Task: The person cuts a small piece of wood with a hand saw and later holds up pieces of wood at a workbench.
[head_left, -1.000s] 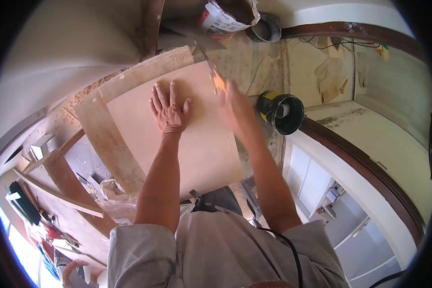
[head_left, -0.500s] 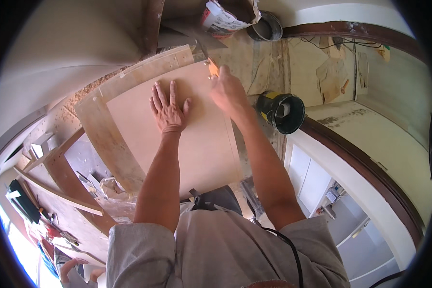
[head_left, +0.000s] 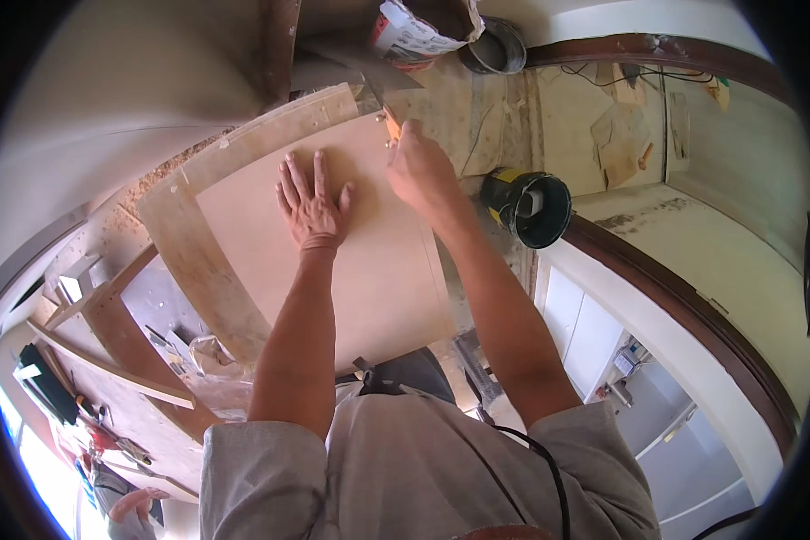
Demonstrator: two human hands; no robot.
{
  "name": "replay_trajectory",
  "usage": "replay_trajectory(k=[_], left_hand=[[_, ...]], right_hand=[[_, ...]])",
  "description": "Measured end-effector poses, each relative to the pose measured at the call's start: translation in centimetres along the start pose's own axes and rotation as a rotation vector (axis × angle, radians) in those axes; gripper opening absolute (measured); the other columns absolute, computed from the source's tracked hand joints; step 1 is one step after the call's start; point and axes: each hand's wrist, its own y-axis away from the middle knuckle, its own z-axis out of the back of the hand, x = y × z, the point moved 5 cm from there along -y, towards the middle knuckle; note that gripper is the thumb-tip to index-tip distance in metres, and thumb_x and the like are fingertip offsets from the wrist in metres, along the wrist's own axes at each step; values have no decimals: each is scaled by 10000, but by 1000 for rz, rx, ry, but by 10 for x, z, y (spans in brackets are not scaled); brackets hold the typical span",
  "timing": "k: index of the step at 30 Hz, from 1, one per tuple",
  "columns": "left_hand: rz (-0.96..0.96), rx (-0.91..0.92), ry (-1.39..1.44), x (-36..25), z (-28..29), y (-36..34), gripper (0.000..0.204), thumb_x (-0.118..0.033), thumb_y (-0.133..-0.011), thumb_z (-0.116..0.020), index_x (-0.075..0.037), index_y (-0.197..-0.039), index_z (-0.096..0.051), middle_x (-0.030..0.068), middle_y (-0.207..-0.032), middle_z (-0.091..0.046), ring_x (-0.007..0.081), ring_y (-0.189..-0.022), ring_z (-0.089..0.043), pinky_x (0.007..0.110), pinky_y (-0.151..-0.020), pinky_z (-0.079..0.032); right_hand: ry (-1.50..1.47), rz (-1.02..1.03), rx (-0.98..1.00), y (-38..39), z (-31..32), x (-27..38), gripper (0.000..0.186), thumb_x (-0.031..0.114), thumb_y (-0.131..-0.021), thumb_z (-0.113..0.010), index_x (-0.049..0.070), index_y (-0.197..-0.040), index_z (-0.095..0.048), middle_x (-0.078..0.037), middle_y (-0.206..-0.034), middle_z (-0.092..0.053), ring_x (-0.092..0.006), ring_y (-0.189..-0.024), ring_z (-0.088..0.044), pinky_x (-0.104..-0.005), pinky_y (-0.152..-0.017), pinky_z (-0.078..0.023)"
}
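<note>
A pale brown board [head_left: 378, 288] lies in front of me on top of a larger, stained wooden board [head_left: 175, 220]. My left hand [head_left: 315, 211] rests flat on the pale board with its fingers spread. At the board's far right corner my right hand [head_left: 423, 166] is closed around the orange handle of a handsaw [head_left: 392, 124]. The saw's thin blade points away from me, past the far edge of the boards. My fingers hide most of the handle.
A dark bucket [head_left: 542, 238] with a pale object inside stands right of my right forearm. Beyond the boards are an open white sack [head_left: 414, 36] and a dark tub [head_left: 495, 49]. Curved wooden frame pieces [head_left: 144, 360] and tools lie at left. Another person's arm [head_left: 135, 502] shows at lower left.
My right hand and the handsaw have shifted slightly toward me and left. The left hand stays flat on the board. At lower left the other person's arm has moved.
</note>
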Motion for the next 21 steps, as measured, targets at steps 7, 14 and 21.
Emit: replay_trajectory(k=[7, 14, 21], left_hand=[[29, -13, 7, 9, 0, 8, 800, -615, -942, -510, -282, -1617, -236, 191, -1677, -137, 350, -1554, -126, 517, -1229, -136], [18, 34, 10, -5, 2, -1, 785, -645, -958, -459, -286, -1617, -227, 181, -1685, -98, 348, -1560, -87, 514, -1243, -114], [23, 33, -14, 7, 0, 2, 786, -634, -957, -470, -283, -1617, -229, 183, -1684, -103, 352, -1559, -96, 515, -1242, -116]], right_hand=[[0, 36, -35, 146, 35, -17, 227, 188, -994, -539, 11, -1115, -461, -326, -857, -655, -520, -825, -642, -609, -690, -486], [-11, -37, 14, 28, 5, -13, 202, 163, -992, -531, 15, -1116, -470, -331, -877, -658, -496, -863, -656, -588, -743, -514], [-2, -46, 37, 56, 14, -10, 197, 181, -1002, -535, 5, -1070, -478, -308, -876, -655, -503, -839, -650, -572, -739, -510]])
